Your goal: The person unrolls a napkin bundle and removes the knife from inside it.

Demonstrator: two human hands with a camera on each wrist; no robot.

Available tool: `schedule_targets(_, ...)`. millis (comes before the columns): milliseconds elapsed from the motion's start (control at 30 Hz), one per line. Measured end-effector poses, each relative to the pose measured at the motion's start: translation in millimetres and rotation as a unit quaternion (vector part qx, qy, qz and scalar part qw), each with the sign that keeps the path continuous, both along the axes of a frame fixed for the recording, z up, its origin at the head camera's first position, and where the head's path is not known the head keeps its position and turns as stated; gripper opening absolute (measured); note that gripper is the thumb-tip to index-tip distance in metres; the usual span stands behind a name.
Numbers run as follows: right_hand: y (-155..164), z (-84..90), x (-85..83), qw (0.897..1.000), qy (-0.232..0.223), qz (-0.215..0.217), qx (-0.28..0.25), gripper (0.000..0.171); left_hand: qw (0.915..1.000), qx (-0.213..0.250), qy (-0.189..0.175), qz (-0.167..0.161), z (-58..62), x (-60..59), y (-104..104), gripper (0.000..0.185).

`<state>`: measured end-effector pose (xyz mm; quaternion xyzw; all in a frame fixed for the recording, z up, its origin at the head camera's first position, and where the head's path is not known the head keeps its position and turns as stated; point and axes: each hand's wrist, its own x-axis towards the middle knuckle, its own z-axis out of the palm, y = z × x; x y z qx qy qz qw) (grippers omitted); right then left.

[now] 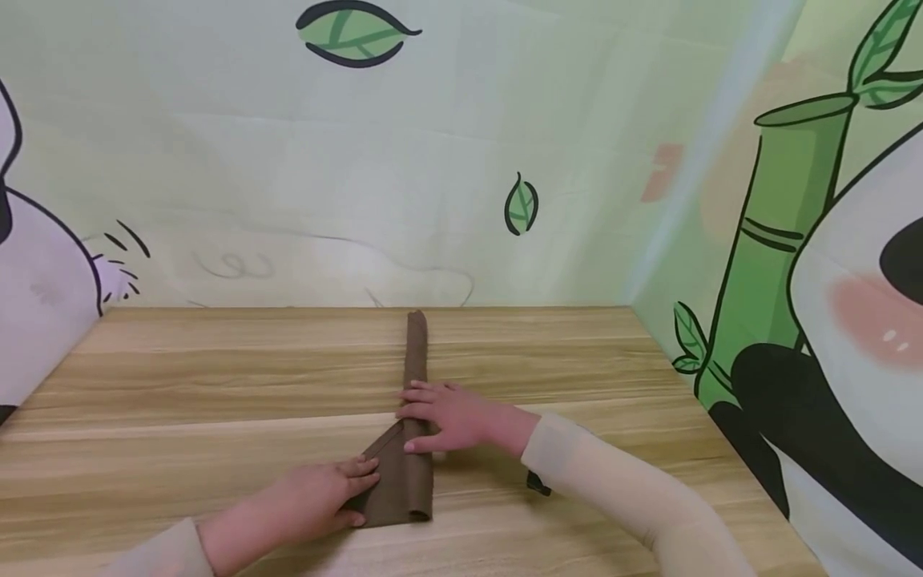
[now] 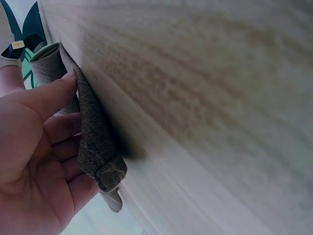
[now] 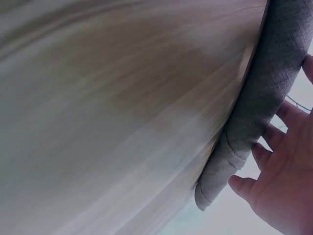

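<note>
Holding brown cloth [image 1: 392, 481] by its loose edge with my left hand [image 1: 317, 497]; my right hand [image 1: 450, 417] rests, spread, across its roll [image 1: 416, 349].

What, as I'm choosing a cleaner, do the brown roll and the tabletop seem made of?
Brown roll: probably woven fabric, matte; fine weave shows in the right wrist view.
Tabletop: wood or printed laminate, seemingly satin; streaked grain fits either.
</note>
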<state>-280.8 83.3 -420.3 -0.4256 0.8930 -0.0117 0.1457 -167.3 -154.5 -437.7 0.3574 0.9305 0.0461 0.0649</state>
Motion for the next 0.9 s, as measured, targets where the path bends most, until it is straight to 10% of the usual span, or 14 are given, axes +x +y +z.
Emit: schedule_targets(900, 77.2, -0.2, 9.6, 0.999, 0.027, 0.005, -0.034, 0.057, 0.9997, 0.009, 0.017, -0.012, -2.2, -0.2, -1.3, 0.055)
